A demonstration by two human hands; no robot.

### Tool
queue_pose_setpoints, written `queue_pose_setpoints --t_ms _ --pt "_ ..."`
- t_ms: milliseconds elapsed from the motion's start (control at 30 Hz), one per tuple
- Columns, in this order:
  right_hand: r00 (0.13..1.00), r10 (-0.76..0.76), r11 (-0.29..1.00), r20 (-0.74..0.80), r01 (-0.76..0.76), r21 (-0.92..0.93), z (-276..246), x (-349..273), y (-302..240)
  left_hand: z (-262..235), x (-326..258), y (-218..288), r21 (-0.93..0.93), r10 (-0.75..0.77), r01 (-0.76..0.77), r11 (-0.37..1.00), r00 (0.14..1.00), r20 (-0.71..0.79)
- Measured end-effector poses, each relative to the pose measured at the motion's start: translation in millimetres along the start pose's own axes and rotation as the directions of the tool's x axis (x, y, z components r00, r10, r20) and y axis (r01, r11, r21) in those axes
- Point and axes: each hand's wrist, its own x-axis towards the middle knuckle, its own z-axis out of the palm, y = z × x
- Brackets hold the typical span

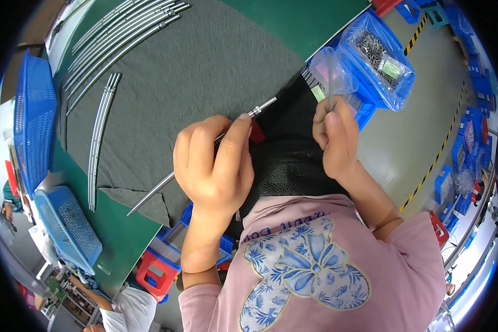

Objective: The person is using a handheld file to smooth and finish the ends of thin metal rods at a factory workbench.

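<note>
Holding a thin steel rod [202, 160] in a closed grip, the left hand [213, 166] wraps fingers and thumb around its middle, just above the person's lap. Rod runs diagonally: pointed end low left over the grey mat [205, 66], stepped tip [263, 105] up right, sticking out past the thumb. Something small and red shows behind the thumb; cannot tell what it is.

Right hand [335, 138] is up beside it, fingers pressed together pinching a small part [330, 99] at the mouth of a clear plastic bag [332, 72]; the part is too small to name. The two hands are near but apart.

Handling, as a judgement: rod looks stiff, light, smooth and likely slippery, so a full wrap at mid-length as shown suits it; the thin tip is best left free.

Farther out on the worktop [271, 16], the mat carries a pair of rods [99, 138] at left and a bigger row [122, 39] at the top. Blue baskets [33, 116] sit at the left edge. A blue bin [376, 61] with bagged small metal parts sits right of the worktop. More blue crates line the floor beyond.
</note>
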Motion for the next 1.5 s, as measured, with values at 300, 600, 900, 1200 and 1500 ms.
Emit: queue_pose_setpoints --t_ms 300,600,900,1200,1500 --pt "0.973 -0.022 0.979 0.228 0.066 -0.19 14 -11 -11 -1 14 -2 -0.062 -0.144 0.149 0.987 0.987 0.077" --pt "0.966 -0.055 0.975 0.253 0.107 -0.194 30 -10 -9 -1 14 0 -0.154 -0.173 0.194 0.969 0.975 0.138" --pt "0.967 -0.209 0.944 0.144 0.238 -0.229 54 16 -12 4 13 -4 -0.195 -0.113 0.12 0.973 0.993 0.044" --pt "0.973 -0.029 0.983 0.228 0.069 -0.169 45 7 -21 6 10 -4 -0.22 -0.122 0.124 0.967 0.992 0.024" --pt "0.957 -0.124 0.97 0.262 0.172 -0.172 41 6 -2 3 13 -4 -0.2 -0.13 0.138 0.97 0.99 0.054"
